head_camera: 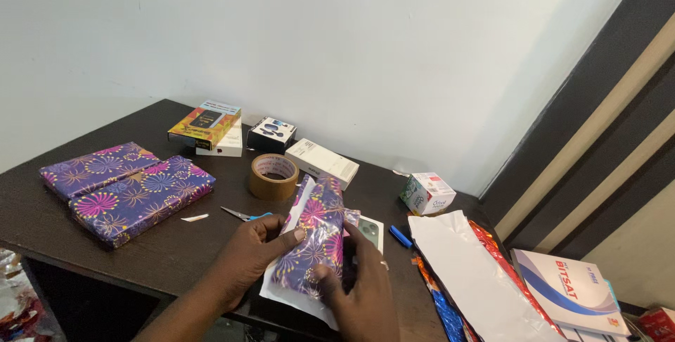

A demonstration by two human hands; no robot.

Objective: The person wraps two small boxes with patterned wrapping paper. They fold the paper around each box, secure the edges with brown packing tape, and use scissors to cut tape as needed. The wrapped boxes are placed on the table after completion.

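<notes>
Both my hands hold a box half wrapped in purple flower-patterned paper [314, 240] at the front edge of the dark table [176, 247]. My left hand [254, 247] presses the paper's left side with the thumb on top. On the right side, my right hand [360, 289] grips the box with fingers curled around the paper. The paper's white underside shows below the box. A white phone box [370, 229] lies partly hidden behind it.
Two wrapped purple parcels [126, 189] lie at the left. A brown tape roll [273, 175], scissors [243, 214], a blue pen [401, 236] and several small boxes [271, 134] sit behind. White and shiny paper sheets [471, 279] and a book [571, 289] lie at the right.
</notes>
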